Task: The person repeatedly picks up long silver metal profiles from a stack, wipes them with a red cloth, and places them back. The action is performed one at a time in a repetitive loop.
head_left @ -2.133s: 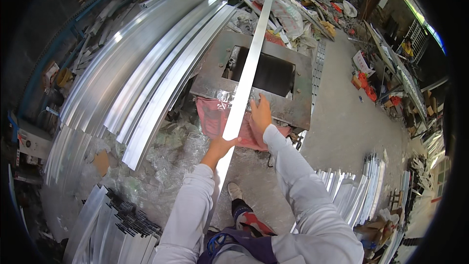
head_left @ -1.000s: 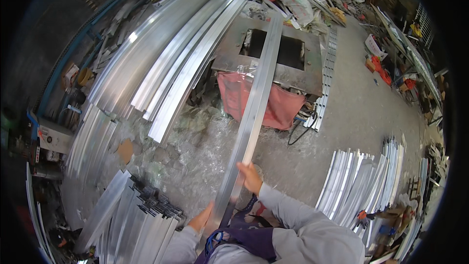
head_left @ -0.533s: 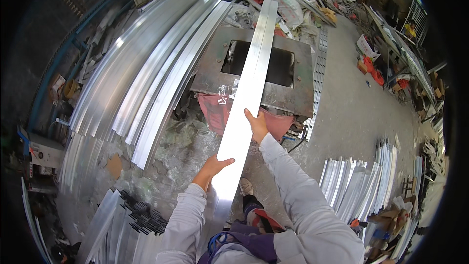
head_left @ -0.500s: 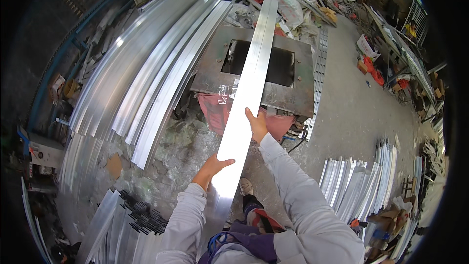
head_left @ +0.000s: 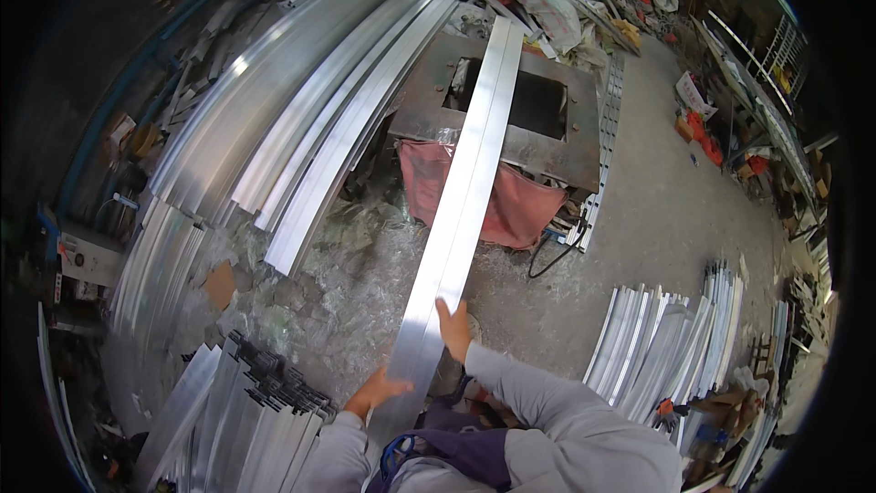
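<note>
A person's left hand (head_left: 377, 391) is gripping the left edge of a long silvery metal profile (head_left: 470, 164), thumb lying across the upper face, while the right hand (head_left: 454, 329) is clasping the right edge a little farther along; the fingers underneath are hidden. The profile is running from near the person's waist, out over a metal table (head_left: 584, 153), and its far part is crossing the table's dark rectangular opening (head_left: 538, 108). A red cloth (head_left: 520, 205) is hanging from the table's near side. To the left, long metal strips (head_left: 301, 64) are lying in a row, and shorter pieces (head_left: 652, 338) are standing bunched on the right, above a gray floor (head_left: 662, 192).
</note>
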### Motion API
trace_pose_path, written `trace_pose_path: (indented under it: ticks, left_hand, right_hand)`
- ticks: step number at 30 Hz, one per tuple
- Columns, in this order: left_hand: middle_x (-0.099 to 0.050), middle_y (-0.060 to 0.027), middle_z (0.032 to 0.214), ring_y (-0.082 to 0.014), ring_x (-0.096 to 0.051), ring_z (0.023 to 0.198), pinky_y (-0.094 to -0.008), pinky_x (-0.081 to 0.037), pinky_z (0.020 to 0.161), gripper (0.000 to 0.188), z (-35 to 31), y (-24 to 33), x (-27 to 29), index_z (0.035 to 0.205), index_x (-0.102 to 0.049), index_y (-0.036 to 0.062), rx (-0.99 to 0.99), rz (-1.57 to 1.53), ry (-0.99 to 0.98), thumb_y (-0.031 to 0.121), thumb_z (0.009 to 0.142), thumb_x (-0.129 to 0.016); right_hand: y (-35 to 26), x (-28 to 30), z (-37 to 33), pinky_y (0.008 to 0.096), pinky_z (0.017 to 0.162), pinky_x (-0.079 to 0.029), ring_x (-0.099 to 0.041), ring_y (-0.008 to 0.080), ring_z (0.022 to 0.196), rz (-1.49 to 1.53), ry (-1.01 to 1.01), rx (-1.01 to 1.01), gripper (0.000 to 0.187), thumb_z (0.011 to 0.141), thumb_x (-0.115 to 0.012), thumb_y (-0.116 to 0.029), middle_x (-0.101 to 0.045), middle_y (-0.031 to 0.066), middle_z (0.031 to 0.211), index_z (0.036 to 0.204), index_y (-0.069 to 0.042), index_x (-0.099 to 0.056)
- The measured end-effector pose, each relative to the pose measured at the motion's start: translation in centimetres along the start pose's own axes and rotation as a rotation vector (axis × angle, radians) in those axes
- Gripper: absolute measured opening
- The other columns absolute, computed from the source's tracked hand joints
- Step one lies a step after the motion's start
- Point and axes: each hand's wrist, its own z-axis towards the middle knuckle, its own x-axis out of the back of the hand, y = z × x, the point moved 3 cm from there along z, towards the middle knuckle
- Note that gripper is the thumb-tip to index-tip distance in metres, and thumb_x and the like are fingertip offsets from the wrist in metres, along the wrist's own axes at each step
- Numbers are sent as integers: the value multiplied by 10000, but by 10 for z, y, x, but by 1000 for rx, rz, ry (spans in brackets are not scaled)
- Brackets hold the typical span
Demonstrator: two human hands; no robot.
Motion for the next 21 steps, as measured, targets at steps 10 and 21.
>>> trace_pose_path:
  ticks: [10, 21]
  left_hand:
    - [-686, -106, 1147, -176, -650, 1037, -305, -475, 948, 710, -79, -214, -29, 1302, -546, 1, 130, -129, -14, 310, 740, -852]
    - [-675, -144, 1167, -227, -629, 1066, -351, -471, 949, 730, 136, 93, 6, 1294, -569, 10, -137, 93, 123, 385, 728, -839]
  right_hand:
    - [35, 5, -151, 360, 918, -451, -579, 238, 1049, 71, -179, -307, 503, 972, -575, -356, -602, 179, 1144, 1220, 60, -443]
    - [-134, 38, 156, 490, 1072, -310, -391, 471, 1263, -498, 164, 574, 737, 873, -663, -144, -400, 303, 1378, 1459, 52, -261]
